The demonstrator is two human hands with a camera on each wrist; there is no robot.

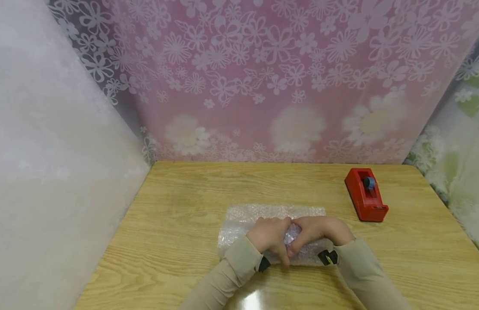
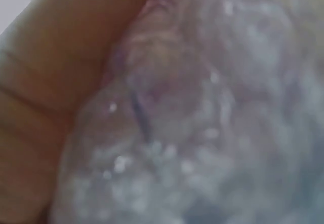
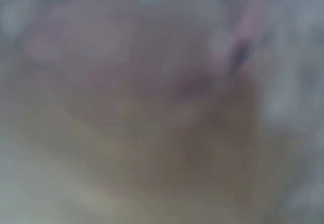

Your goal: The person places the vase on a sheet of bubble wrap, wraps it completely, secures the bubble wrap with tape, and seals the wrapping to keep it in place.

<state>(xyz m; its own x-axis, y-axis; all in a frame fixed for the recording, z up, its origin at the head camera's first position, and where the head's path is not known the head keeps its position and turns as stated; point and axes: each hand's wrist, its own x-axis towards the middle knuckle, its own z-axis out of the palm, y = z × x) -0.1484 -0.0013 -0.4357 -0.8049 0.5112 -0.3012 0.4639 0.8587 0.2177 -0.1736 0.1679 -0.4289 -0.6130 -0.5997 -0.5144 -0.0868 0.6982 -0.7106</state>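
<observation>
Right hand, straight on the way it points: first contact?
The right hand would likely meet the bubble-wrapped item between the hands, then the left hand; depth there is unclear.

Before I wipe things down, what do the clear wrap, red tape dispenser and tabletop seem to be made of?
Clear wrap: looks like thin plastic film, glossy, with crinkled, bumpy highlights.
Red tape dispenser: probably hard plastic, smooth and evenly coloured.
Tabletop: wood or wood-look laminate; grain shows and light glints.

Bubble wrap [image 1: 237, 224], transparent plastic, glossy and bumpy; table [image 1: 177, 202], smooth wood-grain surface, glossy where light strikes; tape dispenser [image 1: 366, 208], smooth plastic; backdrop [image 1: 262, 86], matt printed cloth; sleeves [image 1: 224, 277], matt cloth
</observation>
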